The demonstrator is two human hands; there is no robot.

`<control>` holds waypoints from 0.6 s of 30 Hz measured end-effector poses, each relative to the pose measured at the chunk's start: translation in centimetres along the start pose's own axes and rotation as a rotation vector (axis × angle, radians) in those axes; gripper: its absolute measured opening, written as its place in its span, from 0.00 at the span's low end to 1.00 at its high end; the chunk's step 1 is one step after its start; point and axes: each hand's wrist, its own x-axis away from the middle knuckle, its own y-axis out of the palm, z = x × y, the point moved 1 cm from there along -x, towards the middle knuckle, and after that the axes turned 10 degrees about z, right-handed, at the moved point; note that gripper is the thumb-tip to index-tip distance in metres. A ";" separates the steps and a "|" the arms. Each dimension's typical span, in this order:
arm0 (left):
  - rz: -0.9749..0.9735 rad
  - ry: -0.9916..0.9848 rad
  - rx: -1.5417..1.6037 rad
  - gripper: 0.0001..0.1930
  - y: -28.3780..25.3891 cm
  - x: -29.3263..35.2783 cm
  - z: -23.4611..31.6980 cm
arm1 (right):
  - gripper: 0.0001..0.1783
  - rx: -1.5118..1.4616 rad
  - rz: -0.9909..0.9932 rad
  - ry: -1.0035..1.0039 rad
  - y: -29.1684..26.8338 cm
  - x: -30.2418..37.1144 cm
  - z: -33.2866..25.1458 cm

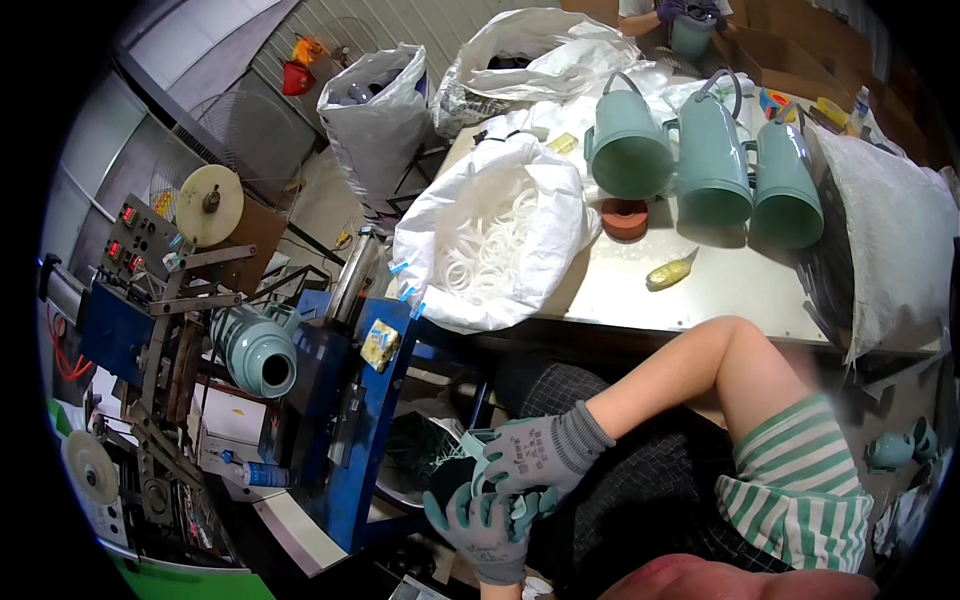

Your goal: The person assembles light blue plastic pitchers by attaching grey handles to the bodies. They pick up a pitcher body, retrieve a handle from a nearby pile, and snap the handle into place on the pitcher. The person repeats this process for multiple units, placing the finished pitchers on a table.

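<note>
1. Your right hand (pixel 535 455), in a grey glove, has its grip clamped on a green piece (pixel 474 443).
2. Your left hand (pixel 485 532), gloved alike, is just below, its grip closed on the same piece.
3. The green piece is beside the blue frame (pixel 368 440); your gloves cover most of it, so its full shape is hard to tell.
4. Dark green scraps (pixel 420 436) lie near your hands, on the far side.
5. To your left, a jug (pixel 262 352) lies tilted in the machine (pixel 120 325).
6. A sack (pixel 560 185) of white rings (pixel 490 245) stands open by the worktop (pixel 735 300).
7. Three jugs (pixel 714 155) line up on the worktop; a brown roll (pixel 625 221) is just beside the leftmost.
8. Beyond, another person (pixel 637 10) holds a green cup (pixel 692 37).
</note>
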 end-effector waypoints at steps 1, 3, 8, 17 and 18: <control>0.013 0.015 -0.060 0.22 -0.3 0.1 0.4 | 0.29 -0.080 0.025 0.050 0.5 0.1 -0.1; -0.019 -0.137 -0.114 0.29 -0.6 0.4 1.2 | 0.28 -0.015 0.023 0.018 1.3 0.4 -0.5; -0.024 -0.243 -0.179 0.30 -0.1 1.1 1.8 | 0.22 0.097 0.113 -0.054 3.7 0.5 -0.3; -0.314 -0.144 -0.315 0.20 -2.8 -4.9 1.6 | 0.15 0.248 0.058 -0.061 4.0 0.1 -0.8; -0.322 -0.102 -0.332 0.19 -2.9 -5.2 1.0 | 0.16 0.236 0.071 -0.059 3.9 0.0 -0.8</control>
